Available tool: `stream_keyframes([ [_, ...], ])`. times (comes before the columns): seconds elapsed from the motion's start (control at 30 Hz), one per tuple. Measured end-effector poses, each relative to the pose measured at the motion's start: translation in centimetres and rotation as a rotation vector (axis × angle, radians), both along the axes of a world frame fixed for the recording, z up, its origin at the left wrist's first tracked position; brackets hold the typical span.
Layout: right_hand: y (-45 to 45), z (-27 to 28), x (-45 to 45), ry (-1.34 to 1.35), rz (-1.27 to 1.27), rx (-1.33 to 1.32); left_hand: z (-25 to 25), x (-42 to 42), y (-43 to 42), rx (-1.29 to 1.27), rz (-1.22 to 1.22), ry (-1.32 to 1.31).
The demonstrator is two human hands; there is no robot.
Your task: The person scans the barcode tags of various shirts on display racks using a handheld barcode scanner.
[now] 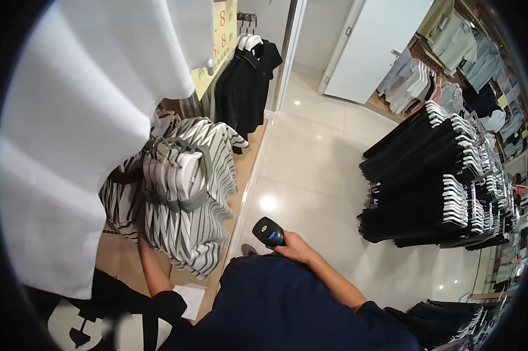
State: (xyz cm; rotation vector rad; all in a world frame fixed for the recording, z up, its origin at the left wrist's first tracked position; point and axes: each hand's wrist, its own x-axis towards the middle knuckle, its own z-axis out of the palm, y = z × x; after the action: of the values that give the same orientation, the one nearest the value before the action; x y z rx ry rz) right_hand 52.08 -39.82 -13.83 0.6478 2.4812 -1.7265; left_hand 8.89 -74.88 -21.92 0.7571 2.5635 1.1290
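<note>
My right hand is closed around the grip of a black handheld barcode scanner, held in front of my navy shirt. My left forearm reaches up at the left, and the hand vanishes behind hanging striped shirts; its fingers are hidden. These shirts have white and dark grey stripes and hang closely together on white hangers. Grey-green bands or collars cross over the hangers. More brown-striped garments hang just left of them.
A large white garment hangs close at left. Black shirts hang behind a yellow sign. Racks of black clothes stand at right, across the tiled floor. A white door stands ajar. White paper lies below.
</note>
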Motion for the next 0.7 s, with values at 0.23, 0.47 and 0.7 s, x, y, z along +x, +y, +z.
stream_keyframes([
  [0.23,1.9,0.1,3.5,0.149,0.128,-0.078,-14.9,22.7,-10.7,-0.049,0.25,-0.196],
  [0.47,4.7,-1.9,9.1,-0.001,0.4,0.026,-7.5,41.9,-5.0,-0.226,0.498,-0.262],
  [0.7,6.5,-1.7,17.8,0.068,0.39,-0.136,-2.4,52.5,-2.0,-0.269,0.528,-0.213],
])
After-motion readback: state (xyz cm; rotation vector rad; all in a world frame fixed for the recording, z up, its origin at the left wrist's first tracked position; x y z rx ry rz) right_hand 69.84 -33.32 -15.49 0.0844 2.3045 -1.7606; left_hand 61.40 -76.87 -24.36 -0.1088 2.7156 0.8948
